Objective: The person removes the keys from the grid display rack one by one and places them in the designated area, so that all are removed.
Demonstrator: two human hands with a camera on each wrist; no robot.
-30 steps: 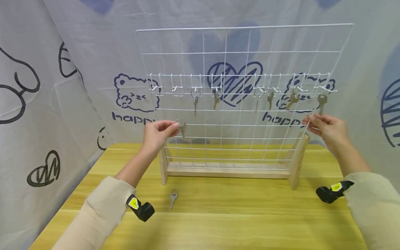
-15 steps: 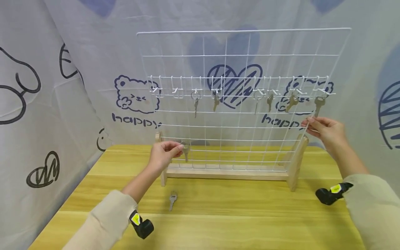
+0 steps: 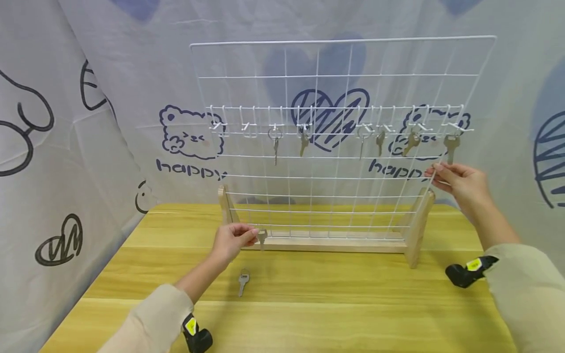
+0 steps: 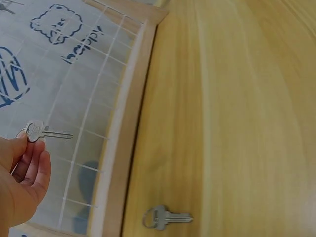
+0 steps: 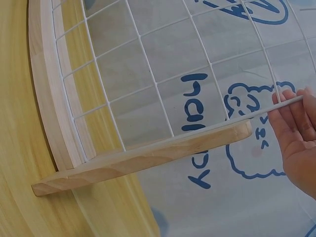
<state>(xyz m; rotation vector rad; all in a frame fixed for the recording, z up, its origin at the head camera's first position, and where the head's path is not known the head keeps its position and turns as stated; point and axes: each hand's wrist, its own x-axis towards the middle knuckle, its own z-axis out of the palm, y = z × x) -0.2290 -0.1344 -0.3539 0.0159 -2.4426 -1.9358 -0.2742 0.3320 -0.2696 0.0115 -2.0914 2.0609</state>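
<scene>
White grid (image 3: 311,176); yellow grained table (image 3: 335,314); held key (image 4: 35,131) apparently silver-grey

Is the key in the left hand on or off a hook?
Off: the left hand pinches the key well below the white hooks.

Draped at twelve and nine o'clock in pale heart-printed cloth (image 3: 247,24); furnished at six with a yellow wood-grain table (image 3: 344,318).

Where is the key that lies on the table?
In the head view, the key lies left of centre on the table, in front of the rack near its left end, below the left hand.
</scene>
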